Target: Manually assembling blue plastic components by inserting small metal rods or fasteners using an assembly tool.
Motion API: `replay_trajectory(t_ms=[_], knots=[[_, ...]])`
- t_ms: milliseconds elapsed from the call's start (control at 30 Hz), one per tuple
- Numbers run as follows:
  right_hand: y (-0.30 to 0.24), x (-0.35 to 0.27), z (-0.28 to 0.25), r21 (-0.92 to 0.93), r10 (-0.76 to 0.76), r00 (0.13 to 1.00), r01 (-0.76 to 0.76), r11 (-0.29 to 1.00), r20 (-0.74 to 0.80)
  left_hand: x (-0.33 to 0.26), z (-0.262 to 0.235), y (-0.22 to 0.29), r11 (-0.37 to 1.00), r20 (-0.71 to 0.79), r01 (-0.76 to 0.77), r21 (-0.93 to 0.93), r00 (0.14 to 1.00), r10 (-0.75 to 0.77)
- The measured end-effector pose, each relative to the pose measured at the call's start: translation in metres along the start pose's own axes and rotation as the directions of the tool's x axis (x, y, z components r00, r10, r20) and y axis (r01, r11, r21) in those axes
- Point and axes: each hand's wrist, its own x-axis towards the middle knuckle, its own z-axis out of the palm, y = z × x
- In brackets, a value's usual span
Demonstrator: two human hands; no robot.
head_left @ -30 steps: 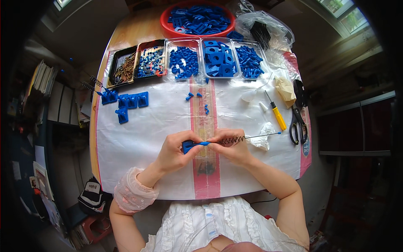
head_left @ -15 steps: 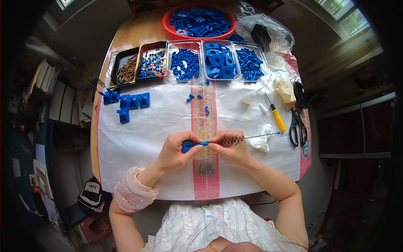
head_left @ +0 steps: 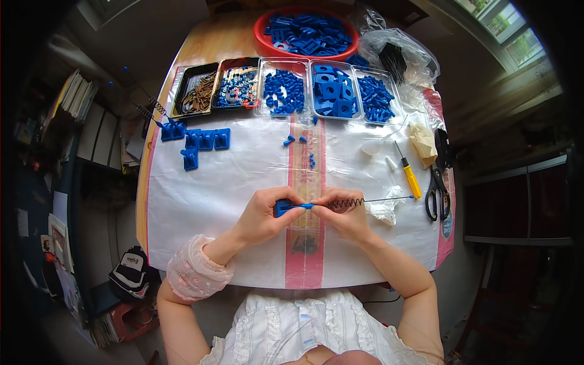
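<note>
Both hands (2) pinch spring rod (head_left: 353, 201).

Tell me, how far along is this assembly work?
Done: a few finished blue pieces lie at the cloth's far left. In hand: left hand holds a blue part, right hand a spring rod. Left: trays and a red bowl full of parts.

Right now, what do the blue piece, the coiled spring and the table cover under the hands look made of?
Blue piece: likely moulded plastic; solid, even blue with a dull sheen. Coiled spring: probably metal wire; thin, dark, tight coils running into a straight rod. Table cover: seems a white plastic sheet, faintly glossy and creased, with a pink stripe.
</note>
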Motion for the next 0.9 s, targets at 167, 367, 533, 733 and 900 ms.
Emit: replay_trajectory(t_ms=[167,367,533,733,900], knots=[[0.001,0.001,0.0,0.0,-0.017,1.0,0.017,1.0,-0.002,0.0,-0.001,0.001,0.999,0.0,-0.01,0.031,1.0,0.01],[-0.001,0.001,0.0,0.01,-0.015,1.0,0.015,1.0,0.005,0.0,-0.001,0.007,0.999,0.0,-0.008,0.036,1.0,0.008],[-0.002,0.002,0.001,-0.012,-0.02,1.0,0.02,1.0,0.004,-0.001,-0.001,0.005,0.997,-0.006,-0.047,0.06,0.999,0.047],[0.001,0.002,0.0,-0.022,-0.027,1.0,0.027,0.999,0.007,0.0,-0.001,0.009,0.992,-0.011,-0.08,0.098,0.997,0.082],[-0.001,0.001,0.003,0.002,-0.018,1.0,0.018,1.0,-0.003,-0.001,-0.002,0.008,0.989,-0.014,-0.084,0.123,0.996,0.086]])
